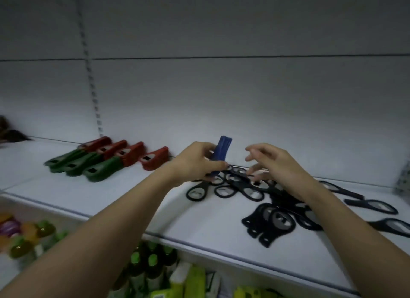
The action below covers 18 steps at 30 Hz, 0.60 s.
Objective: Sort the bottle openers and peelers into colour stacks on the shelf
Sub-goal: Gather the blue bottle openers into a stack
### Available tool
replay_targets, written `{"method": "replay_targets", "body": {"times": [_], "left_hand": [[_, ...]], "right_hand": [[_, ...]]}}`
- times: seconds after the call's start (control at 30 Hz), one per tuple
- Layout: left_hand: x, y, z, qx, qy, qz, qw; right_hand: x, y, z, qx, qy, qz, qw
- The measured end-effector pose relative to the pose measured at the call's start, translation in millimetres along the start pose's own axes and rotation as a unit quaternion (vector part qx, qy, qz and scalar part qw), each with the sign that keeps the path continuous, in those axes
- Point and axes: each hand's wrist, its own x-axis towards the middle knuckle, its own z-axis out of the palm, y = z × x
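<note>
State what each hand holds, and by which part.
Left hand grips the blue stack by its lower end. Right hand holds nothing, fingers spread.

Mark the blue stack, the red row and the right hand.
blue stack (222, 151), head view, on its upper part above the left hand's fingers
red row (131, 153), head view, on the third red piece
right hand (275, 164), head view, back of the hand

One wide-angle head view looks forward and down from close above the white shelf (137, 200), facing its back panel (221, 93). Both forearms reach in from the bottom edge toward mid-frame. A lower shelf (155, 266) of goods shows at the bottom left.
</note>
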Motion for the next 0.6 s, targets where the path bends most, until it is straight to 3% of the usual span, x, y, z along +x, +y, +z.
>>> {"method": "replay_targets", "body": {"times": [0.17,0.33,0.43,0.5,0.6], "left_hand": [[-47,-47,-87,0.157,0.066,-0.111,0.979],[-69,-78,-125,0.277,0.112,-0.196,0.934],[-66,-78,-127,0.338,0.117,-0.214,0.909],[-60,-79,-128,0.364,0.126,-0.211,0.898],[-53,-84,-131,0.380,0.109,-0.220,0.892]], "right_hand": [[3,-21,51,-0.194,-0.026,-0.082,0.977],[12,-26,147,-0.317,-0.169,-0.088,0.929],[9,-12,191,-0.365,-0.213,-0.073,0.903],[5,1,204,-0.395,-0.212,-0.089,0.889],[1,8,206,-0.350,-0.167,-0.085,0.918]]}}
